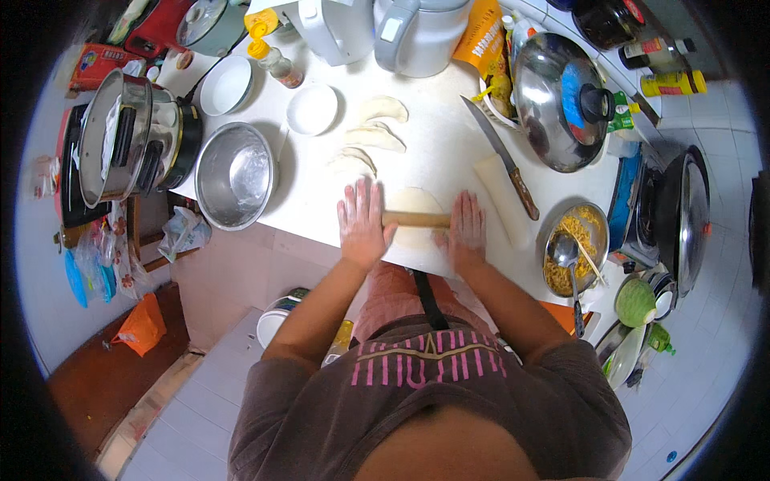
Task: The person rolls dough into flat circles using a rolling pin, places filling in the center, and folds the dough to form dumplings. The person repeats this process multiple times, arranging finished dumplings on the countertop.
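My left hand (363, 223) and my right hand (468, 231) lie flat over the two ends of a wooden rolling pin (418, 220), fingers stretched forward. Under the pin is a thin round sheet of dough (414, 197), near the table's front edge. Beyond my left hand sit several folded half-moon dough pieces (382, 110). To the right of my right hand rests a thick roll of dough (504, 201), with a wood-handled knife (502, 147) beside it. Both hands look dusted with flour.
A metal bowl (546, 231) of yellowish filling (586, 223) holds a spoon (563, 251) and chopsticks at right. At left stand a steel basin (231, 174), white bowls (311, 109) and a steel pot (129, 135). A domed lid (544, 102) leans at the back right.
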### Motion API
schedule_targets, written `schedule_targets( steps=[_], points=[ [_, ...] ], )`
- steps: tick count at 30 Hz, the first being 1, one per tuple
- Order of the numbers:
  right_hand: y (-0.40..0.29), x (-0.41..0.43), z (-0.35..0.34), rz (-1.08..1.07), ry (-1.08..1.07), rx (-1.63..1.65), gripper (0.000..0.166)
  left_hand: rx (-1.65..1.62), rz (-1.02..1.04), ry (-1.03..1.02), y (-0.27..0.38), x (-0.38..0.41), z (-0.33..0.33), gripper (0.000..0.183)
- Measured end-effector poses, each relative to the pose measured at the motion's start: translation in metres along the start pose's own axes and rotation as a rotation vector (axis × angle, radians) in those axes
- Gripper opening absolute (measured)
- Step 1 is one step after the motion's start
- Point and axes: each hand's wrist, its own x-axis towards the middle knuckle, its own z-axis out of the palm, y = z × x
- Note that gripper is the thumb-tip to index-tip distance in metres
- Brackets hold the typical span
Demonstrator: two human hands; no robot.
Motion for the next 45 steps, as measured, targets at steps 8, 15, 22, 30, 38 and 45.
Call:
schedule_targets(
  steps=[8, 15, 22, 30, 38, 45],
  points=[
    [0.016, 0.056, -0.032, -0.184, 0.097, -0.032, 0.092, 0.066, 0.121, 0.153, 0.005, 0.05, -0.004, 0.084],
    [0.005, -0.034, 0.015, -0.163, 0.317, 0.2, 0.055, -0.098, 0.3, 0.066, 0.02, -0.014, -0.007, 0.055],
    [-0.002, -0.044, -0.002, -0.152, 0.275, 0.16, 0.047, -0.066, 0.305, 0.001, 0.03, 0.043, 0.004, 0.043],
    [0.017, -0.042, 0.003, -0.14, 0.155, 0.179, 0.048, -0.089, 0.078, 0.161, 0.021, 0.004, 0.006, 0.061],
    [0.025, 0.072, -0.04, -0.12, 0.195, 0.026, 0.089, 0.083, 0.011, 0.321, 0.015, 0.097, -0.006, 0.082],
    [0.022, 0.034, -0.024, -0.158, 0.076, 0.088, 0.096, 0.084, 0.13, 0.211, 0.005, 0.06, 0.012, 0.086]
  ],
)
